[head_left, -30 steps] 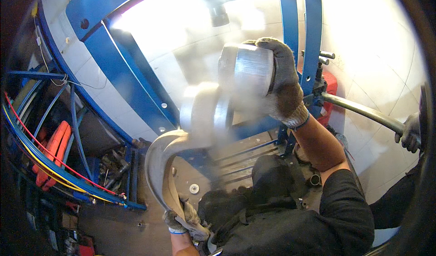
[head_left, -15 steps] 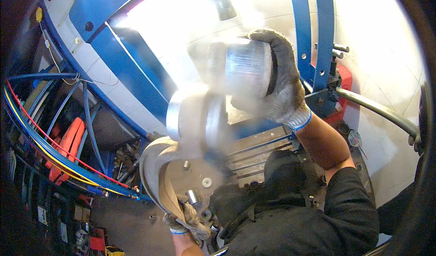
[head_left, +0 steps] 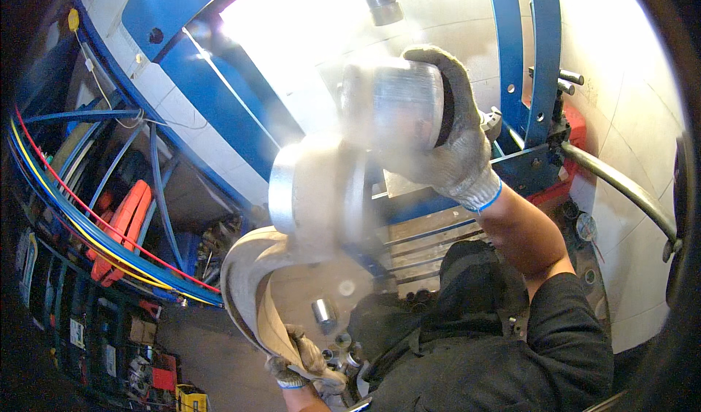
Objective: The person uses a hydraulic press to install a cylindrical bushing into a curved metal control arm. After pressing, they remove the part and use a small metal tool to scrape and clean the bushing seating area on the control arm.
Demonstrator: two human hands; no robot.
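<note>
My right hand [head_left: 464,145], in a grey knit glove with a blue-edged cuff, is closed round a wide, shiny metal cylinder [head_left: 405,105]; dark shows at its rim by the palm. Low in the picture, my gloved left hand [head_left: 307,364] grips the lower end of a thick, curved beige arm-like part [head_left: 244,284]. This part bends up to a round end with a silver ring [head_left: 285,193]. That end overlaps the cylinder's lower left. A hazy smear over the middle hides whether they touch or are joined.
A blue steel frame [head_left: 544,69] stands behind on the right, with a long lever bar [head_left: 621,185]. Slats [head_left: 431,251] lie beyond my dark-clothed knee. Small metal sleeves [head_left: 323,311] sit below the curved part. At left are coloured hoses [head_left: 66,200] and a red-orange case [head_left: 124,229].
The view has shifted a little, so the background sits further right. Both hands keep their grips; the cylinder and curved part have barely moved relative to each other.
</note>
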